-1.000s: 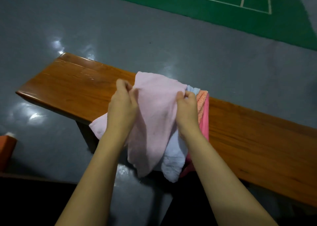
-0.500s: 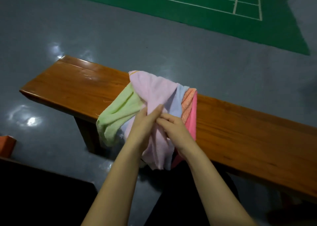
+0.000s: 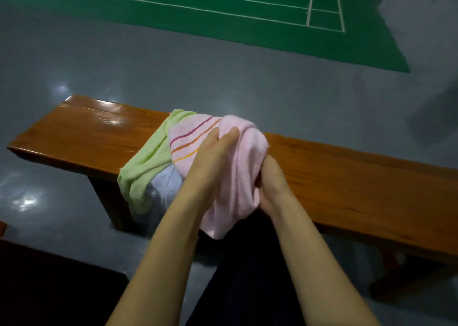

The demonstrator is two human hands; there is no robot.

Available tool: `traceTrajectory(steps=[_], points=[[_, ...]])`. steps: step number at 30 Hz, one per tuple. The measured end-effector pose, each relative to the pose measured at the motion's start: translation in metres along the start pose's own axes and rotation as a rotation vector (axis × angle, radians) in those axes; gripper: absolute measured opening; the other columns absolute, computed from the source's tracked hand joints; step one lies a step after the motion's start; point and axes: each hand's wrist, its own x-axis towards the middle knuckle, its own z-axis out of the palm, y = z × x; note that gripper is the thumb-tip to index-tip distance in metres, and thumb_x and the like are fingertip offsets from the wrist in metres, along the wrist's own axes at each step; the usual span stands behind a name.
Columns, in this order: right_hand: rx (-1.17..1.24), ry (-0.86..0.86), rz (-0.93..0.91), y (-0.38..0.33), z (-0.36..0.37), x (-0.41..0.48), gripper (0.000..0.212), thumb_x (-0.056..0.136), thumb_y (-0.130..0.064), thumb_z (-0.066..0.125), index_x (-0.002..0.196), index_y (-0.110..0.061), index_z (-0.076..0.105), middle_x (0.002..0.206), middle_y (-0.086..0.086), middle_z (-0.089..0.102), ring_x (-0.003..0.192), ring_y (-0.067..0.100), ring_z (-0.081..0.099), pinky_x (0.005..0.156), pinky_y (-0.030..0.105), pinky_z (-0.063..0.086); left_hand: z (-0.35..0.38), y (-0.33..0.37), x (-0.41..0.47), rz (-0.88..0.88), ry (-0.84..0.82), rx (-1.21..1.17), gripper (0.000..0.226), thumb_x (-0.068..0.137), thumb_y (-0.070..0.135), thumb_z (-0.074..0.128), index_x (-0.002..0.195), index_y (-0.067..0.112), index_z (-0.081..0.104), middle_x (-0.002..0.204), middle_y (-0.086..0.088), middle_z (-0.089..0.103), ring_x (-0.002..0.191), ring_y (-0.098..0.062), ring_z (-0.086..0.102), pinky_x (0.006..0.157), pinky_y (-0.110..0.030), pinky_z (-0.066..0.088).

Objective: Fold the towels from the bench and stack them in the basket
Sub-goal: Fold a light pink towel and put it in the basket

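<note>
Pink terry is what you are holding: your left hand (image 3: 210, 157) is lying with straight fingers against the pink towel (image 3: 238, 174) while your right hand (image 3: 271, 184) is gripping its right side, over the near edge of the wooden bench (image 3: 359, 184), with a green towel (image 3: 146, 167) draping at the left.
</note>
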Motion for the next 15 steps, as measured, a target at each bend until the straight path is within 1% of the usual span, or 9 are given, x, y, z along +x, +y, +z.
traceTrajectory(steps=[2, 4, 5, 7, 8, 9, 11, 13, 15], points=[[0.082, 0.005, -0.026, 0.001, -0.014, -0.007, 0.023, 0.091, -0.025, 0.055, 0.092, -0.009, 0.072, 0.098, 0.015, 0.071, 0.094, 0.024, 0.066, 0.092, 0.041, 0.049, 0.0, -0.007, -0.002, -0.006, 0.04, 0.026, 0.011, 0.098, 0.03, 0.049, 0.09, 0.026, 0.054, 0.09, 0.012, 0.06, 0.084, -0.006, 0.061, 0.077, -0.03, 0.05], [0.195, -0.023, -0.022, -0.003, -0.03, -0.017, 0.03, 0.094, -0.025, 0.052, 0.106, -0.003, 0.069, 0.11, 0.017, 0.069, 0.104, 0.023, 0.065, 0.101, 0.038, 0.046, 0.002, -0.015, -0.001, -0.049, 0.033, 0.003, 0.018, 0.099, 0.037, 0.044, 0.093, 0.024, 0.056, 0.094, 0.01, 0.061, 0.093, -0.013, 0.061, 0.085, -0.035, 0.05], [0.224, -0.05, -0.023, -0.005, -0.035, -0.024, 0.033, 0.094, -0.026, 0.052, 0.112, -0.001, 0.067, 0.114, 0.018, 0.067, 0.108, 0.023, 0.064, 0.102, 0.037, 0.045, 0.005, -0.019, -0.002, -0.074, 0.006, -0.007, 0.023, 0.099, 0.038, 0.042, 0.093, 0.022, 0.057, 0.095, 0.007, 0.062, 0.096, -0.016, 0.06, 0.09, -0.037, 0.05], [0.195, -0.058, -0.043, -0.006, -0.046, -0.032, 0.032, 0.088, -0.025, 0.061, 0.108, -0.001, 0.067, 0.112, 0.018, 0.068, 0.107, 0.022, 0.064, 0.103, 0.037, 0.045, 0.018, -0.027, -0.005, -0.076, -0.056, 0.022, 0.023, 0.1, 0.032, 0.041, 0.091, 0.02, 0.059, 0.095, 0.004, 0.063, 0.099, -0.018, 0.059, 0.096, -0.039, 0.048], [0.173, -0.028, -0.073, -0.007, -0.052, -0.034, 0.029, 0.085, -0.022, 0.064, 0.104, 0.0, 0.067, 0.109, 0.018, 0.067, 0.104, 0.023, 0.064, 0.104, 0.039, 0.044, 0.024, -0.03, -0.006, -0.031, -0.058, 0.079, 0.019, 0.1, 0.024, 0.045, 0.089, 0.022, 0.06, 0.094, 0.005, 0.063, 0.099, -0.015, 0.059, 0.098, -0.037, 0.046], [0.166, 0.024, -0.107, -0.012, -0.057, -0.037, 0.027, 0.084, -0.018, 0.065, 0.102, 0.002, 0.065, 0.108, 0.02, 0.065, 0.102, 0.025, 0.063, 0.105, 0.042, 0.043, 0.029, -0.033, -0.006, 0.03, -0.045, 0.135, 0.017, 0.097, 0.016, 0.049, 0.086, 0.024, 0.06, 0.091, 0.008, 0.064, 0.096, -0.01, 0.059, 0.097, -0.032, 0.045], [0.23, 0.16, -0.208, -0.029, -0.071, -0.041, 0.027, 0.086, -0.014, 0.064, 0.107, 0.002, 0.059, 0.109, 0.024, 0.06, 0.097, 0.028, 0.06, 0.1, 0.044, 0.045, 0.036, -0.031, -0.004, 0.162, -0.025, 0.19, 0.019, 0.09, 0.005, 0.059, 0.086, 0.023, 0.064, 0.082, 0.013, 0.068, 0.083, 0.001, 0.06, 0.084, -0.02, 0.046], [0.325, 0.305, -0.327, -0.054, -0.094, -0.045, 0.022, 0.09, -0.013, 0.06, 0.106, 0.001, 0.057, 0.106, 0.024, 0.06, 0.093, 0.029, 0.06, 0.094, 0.043, 0.048, 0.037, -0.023, 0.002, 0.27, 0.017, 0.192, 0.02, 0.085, 0.003, 0.065, 0.1, 0.016, 0.067, 0.093, 0.004, 0.069, 0.083, -0.002, 0.06, 0.08, -0.018, 0.047], [0.372, 0.39, -0.449, -0.075, -0.122, -0.051, 0.012, 0.092, -0.015, 0.059, 0.095, -0.003, 0.06, 0.093, 0.016, 0.065, 0.086, 0.026, 0.062, 0.087, 0.04, 0.051, 0.032, -0.009, 0.005, 0.374, 0.089, 0.235, 0.029, 0.085, 0.0, 0.063, 0.109, 0.016, 0.065, 0.101, 0.0, 0.068, 0.084, 0.002, 0.059, 0.078, -0.013, 0.045]])
